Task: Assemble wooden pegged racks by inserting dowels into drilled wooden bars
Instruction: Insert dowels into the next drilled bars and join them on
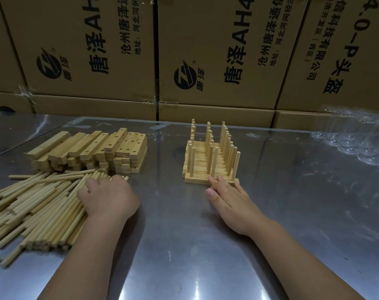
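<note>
Cartons (97,50) back a bench (184,245) where a row of finished racks (210,161) stands, its front touched by straight fingers (213,182) of the right hand (229,198), while many bars (91,148) and dowels (32,208) wait at left, the left hand (108,198) curled into the dowels, gripping one or not I cannot tell.

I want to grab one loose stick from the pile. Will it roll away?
Probably: the sticks are round and the metal table looks smooth. They look thin, so likely light. Being wood, one should stay stiff.
</note>
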